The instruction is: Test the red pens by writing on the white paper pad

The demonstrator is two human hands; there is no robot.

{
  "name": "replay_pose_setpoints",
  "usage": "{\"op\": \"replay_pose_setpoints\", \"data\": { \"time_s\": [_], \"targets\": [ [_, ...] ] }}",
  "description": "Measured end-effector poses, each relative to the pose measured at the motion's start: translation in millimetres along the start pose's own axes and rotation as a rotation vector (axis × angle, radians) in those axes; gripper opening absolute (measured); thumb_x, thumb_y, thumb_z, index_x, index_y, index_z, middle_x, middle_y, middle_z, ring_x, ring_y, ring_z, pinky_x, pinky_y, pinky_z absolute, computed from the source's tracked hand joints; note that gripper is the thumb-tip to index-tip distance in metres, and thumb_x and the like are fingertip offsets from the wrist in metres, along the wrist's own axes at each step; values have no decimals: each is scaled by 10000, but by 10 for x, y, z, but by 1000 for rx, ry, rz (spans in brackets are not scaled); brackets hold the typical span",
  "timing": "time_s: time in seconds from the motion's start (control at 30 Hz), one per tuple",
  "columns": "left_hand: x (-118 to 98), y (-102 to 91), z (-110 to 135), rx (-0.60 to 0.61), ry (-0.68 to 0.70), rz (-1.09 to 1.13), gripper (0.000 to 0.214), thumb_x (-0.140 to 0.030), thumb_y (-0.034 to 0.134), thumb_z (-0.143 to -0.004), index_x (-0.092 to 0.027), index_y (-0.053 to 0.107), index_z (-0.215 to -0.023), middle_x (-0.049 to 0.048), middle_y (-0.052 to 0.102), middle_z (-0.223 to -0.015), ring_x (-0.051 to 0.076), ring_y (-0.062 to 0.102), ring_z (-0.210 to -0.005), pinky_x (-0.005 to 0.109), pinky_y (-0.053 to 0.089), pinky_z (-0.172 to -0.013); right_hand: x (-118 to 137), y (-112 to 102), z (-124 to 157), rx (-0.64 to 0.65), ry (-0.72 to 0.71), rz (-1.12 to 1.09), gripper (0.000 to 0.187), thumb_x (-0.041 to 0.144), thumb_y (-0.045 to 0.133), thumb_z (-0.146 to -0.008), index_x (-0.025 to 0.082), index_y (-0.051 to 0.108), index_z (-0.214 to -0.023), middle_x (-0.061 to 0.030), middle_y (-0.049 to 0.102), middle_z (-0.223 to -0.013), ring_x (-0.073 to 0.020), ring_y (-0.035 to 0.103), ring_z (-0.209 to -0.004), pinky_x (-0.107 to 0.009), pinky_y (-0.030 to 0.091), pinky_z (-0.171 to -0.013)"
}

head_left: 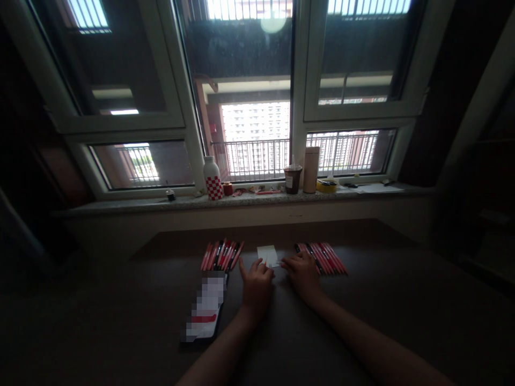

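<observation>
A small pale square of paper (267, 254) lies on the dark table between two groups of pens. At its near edge is my left hand (257, 287), one outer finger stretched out and the fingertips nearest the paper drawn together. Facing it from the right, my right hand (304, 277) has its fingers bent inward, tips close together. A small pale bit shows between the two hands, too small to name. Red and black pens (222, 255) lie side by side beyond my left hand. A similar row of pens (326, 258) lies beside my right hand.
A flat, blurred-out object like a phone (207, 306) lies left of my left forearm. The windowsill (257, 199) behind the table carries a checkered bottle (213, 179), a drink cup (293, 179), a tan flask (311, 170), a yellow tape roll (326, 186) and papers (380, 188).
</observation>
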State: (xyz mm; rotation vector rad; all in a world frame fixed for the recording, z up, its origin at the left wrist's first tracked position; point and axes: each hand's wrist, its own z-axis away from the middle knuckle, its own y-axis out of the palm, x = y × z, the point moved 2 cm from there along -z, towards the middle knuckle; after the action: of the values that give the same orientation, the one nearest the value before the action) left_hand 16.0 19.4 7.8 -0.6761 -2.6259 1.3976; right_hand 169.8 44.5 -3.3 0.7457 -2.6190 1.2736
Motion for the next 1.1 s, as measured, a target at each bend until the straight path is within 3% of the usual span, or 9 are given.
{"op": "replay_pose_setpoints", "data": {
  "time_s": [0.5, 1.1],
  "targets": [
    [59, 26, -36, 62, -46, 67, 87, -270, 638, -786, -289, 690, -853, -2, 660, -1012, 246, 485, -1191, 667, 26, -1089, 17, -17, 0, 16, -1, 39, 144, 300, 591, -881, 283, 719, -946, -12, 726, -887, -224, 515, -904, -355, 293, -816],
    [70, 19, -52, 149, -19, 107, 94, -301, 600, -820, -309, 693, -834, -21, 709, -943, 239, 474, -1184, 674, -30, -1071, 15, -13, 0, 17, -6, 45, 156, 305, 575, -890, 293, 715, -956, -9, 726, -882, -226, 514, -892, -354, 293, -818]
  ]
}}
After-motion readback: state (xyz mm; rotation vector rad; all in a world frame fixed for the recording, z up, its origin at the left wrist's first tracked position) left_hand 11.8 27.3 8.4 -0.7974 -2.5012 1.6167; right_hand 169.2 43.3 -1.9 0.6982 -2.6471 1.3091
